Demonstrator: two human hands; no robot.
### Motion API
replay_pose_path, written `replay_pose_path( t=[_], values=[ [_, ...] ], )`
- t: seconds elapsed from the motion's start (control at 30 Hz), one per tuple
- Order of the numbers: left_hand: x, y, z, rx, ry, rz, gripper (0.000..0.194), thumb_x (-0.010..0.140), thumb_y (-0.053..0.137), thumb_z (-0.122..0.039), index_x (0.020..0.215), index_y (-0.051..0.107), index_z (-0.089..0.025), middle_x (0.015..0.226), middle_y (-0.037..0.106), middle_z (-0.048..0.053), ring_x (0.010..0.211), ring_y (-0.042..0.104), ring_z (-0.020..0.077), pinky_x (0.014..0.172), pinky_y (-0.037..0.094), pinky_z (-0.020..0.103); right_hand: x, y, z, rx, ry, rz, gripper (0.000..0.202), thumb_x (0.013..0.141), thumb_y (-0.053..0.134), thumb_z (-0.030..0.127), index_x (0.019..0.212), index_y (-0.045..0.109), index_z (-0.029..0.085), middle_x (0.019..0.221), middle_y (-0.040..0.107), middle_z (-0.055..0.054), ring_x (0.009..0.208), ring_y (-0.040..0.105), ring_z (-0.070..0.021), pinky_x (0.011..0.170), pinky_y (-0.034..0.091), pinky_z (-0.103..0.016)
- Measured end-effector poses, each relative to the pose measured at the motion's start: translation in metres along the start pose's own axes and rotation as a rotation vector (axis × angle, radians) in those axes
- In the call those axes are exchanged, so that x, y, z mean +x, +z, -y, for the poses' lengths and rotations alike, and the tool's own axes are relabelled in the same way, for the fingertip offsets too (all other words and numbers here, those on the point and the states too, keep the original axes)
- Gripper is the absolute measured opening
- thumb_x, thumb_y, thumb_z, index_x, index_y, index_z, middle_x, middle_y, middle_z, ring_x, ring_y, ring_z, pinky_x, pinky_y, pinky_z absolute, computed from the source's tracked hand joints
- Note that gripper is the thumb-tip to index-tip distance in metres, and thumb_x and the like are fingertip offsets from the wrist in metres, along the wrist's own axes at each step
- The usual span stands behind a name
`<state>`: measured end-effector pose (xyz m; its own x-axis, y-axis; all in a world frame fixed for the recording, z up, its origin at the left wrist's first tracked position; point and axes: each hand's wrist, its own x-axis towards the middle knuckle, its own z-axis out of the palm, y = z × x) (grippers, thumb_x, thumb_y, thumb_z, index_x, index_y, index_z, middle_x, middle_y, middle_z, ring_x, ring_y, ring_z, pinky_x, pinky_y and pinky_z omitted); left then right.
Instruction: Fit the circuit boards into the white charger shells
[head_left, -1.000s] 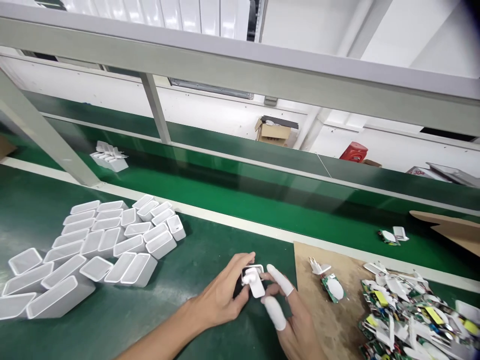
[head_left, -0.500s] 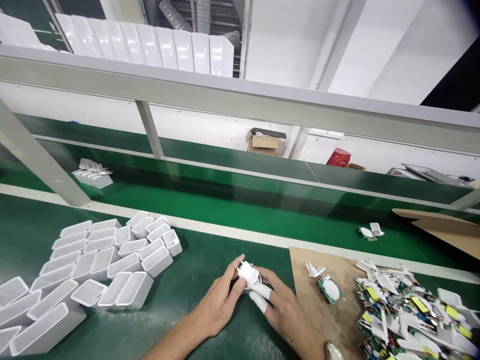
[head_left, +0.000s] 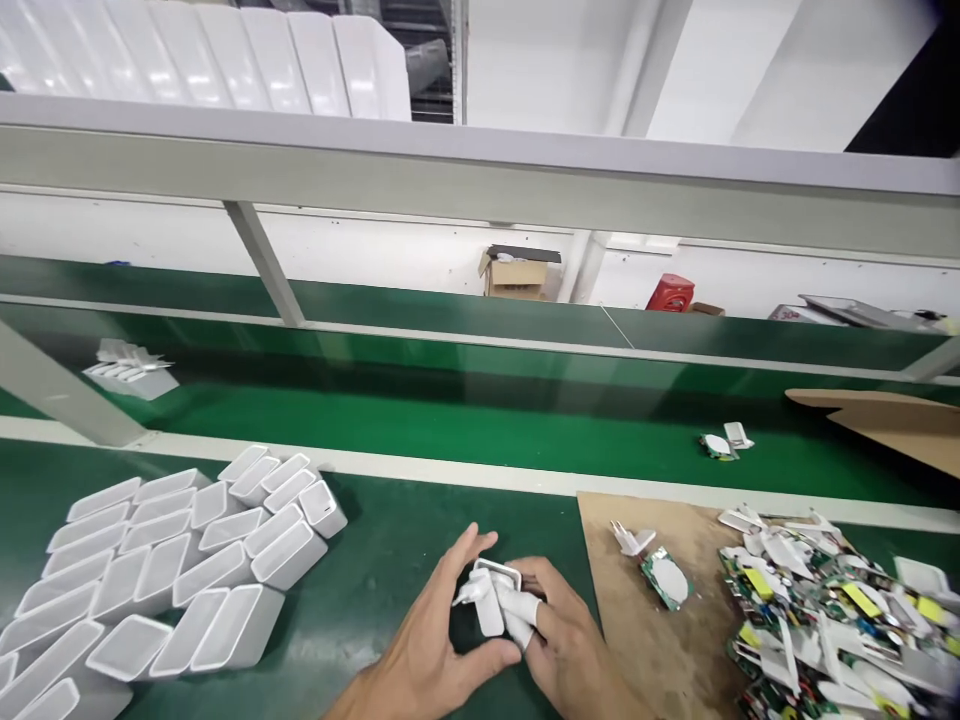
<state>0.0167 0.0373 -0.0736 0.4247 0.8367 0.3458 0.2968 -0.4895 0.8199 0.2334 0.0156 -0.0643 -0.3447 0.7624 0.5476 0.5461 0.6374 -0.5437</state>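
Bench: dark green worktop (head_left: pixel 390 535) with a pale edge strip, a brighter green channel (head_left: pixel 420 420) running beyond it and a grey rail (head_left: pixel 480 190) crossing above.
Camera view: turned a little since half a second ago, so the bench things sit at other places in the picture, though their arrangement looks unchanged.
White plug piece: between the two hands over the worktop, its flat plate (head_left: pixel 490 608) now facing the camera and its plug end toward the left hand; half a second ago it lay across the hands with its prongs pointing up and away.
White housing: its open rim (head_left: pixel 504 572) shows just behind the plate; earlier the plug piece hid most of it.
Left hand (head_left: pixel 431 640): more spread than before, forefinger raised, thumb reaching below the plate toward the other hand; whether it grips anything cannot be told.
Right hand (head_left: pixel 574 640): fingers curled closely about the white housing, white finger covers (head_left: pixel 517 604) against the plate's right edge.
Housings on the left: open-topped white rows (head_left: pixel 236 625), standing in the same grouping.
Cardboard sheet (head_left: pixel 637 650): to the right, bearing a pronged white part (head_left: pixel 632 540) beside a circuit board (head_left: pixel 667 580), both as before.
Heap: boards and white pieces (head_left: pixel 810 620) piled at far right, unchanged.
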Motion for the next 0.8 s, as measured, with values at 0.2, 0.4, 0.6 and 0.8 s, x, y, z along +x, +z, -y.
replay_pose_path(
  t=[0.2, 0.4, 0.6, 0.8],
  values=[
    [0.005, -0.003, -0.001, 0.075, 0.146, -0.080, 0.108, 0.086, 0.079, -0.065, 0.169, 0.019, -0.031, 0.155, 0.056, 0.022, 0.133, 0.065, 0.0395, 0.105, 0.059, 0.057, -0.009, 0.001, -0.001, -0.039, 0.009, 0.015, 0.038, 0.091, 0.054, 0.000, 0.118, 0.069, 0.022, 0.130, 0.064, -0.013, 0.107, 0.071, -0.0244, 0.089, 0.065, -0.035],
    [0.014, -0.008, -0.015, 0.160, 0.209, -0.119, 0.036, 0.099, 0.067, -0.014, 0.132, 0.062, -0.026, 0.129, 0.065, 0.012, 0.119, 0.069, 0.0270, 0.101, 0.059, 0.039, -0.006, 0.004, 0.006, -0.071, 0.032, 0.026, 0.043, 0.099, 0.048, 0.005, 0.139, 0.057, 0.020, 0.122, 0.067, -0.014, 0.103, 0.070, -0.0255, 0.084, 0.066, -0.037],
    [0.017, -0.008, -0.023, 0.114, 0.157, -0.116, 0.032, 0.096, 0.061, -0.007, 0.123, 0.058, -0.025, 0.117, 0.061, 0.009, 0.108, 0.068, 0.0234, 0.093, 0.059, 0.035, -0.004, 0.002, 0.008, -0.050, 0.082, 0.038, 0.043, 0.104, 0.048, 0.011, 0.144, 0.054, 0.025, 0.121, 0.069, -0.011, 0.101, 0.071, -0.0246, 0.085, 0.065, -0.036],
    [0.017, -0.012, -0.021, 0.078, 0.120, -0.076, 0.023, 0.097, 0.059, -0.008, 0.112, 0.055, -0.024, 0.113, 0.058, 0.007, 0.101, 0.066, 0.0214, 0.090, 0.057, 0.035, -0.003, 0.003, 0.010, -0.107, 0.068, 0.100, 0.049, 0.099, 0.044, 0.005, 0.141, 0.057, 0.025, 0.114, 0.068, -0.010, 0.092, 0.069, -0.0256, 0.076, 0.065, -0.038]
  ],
)
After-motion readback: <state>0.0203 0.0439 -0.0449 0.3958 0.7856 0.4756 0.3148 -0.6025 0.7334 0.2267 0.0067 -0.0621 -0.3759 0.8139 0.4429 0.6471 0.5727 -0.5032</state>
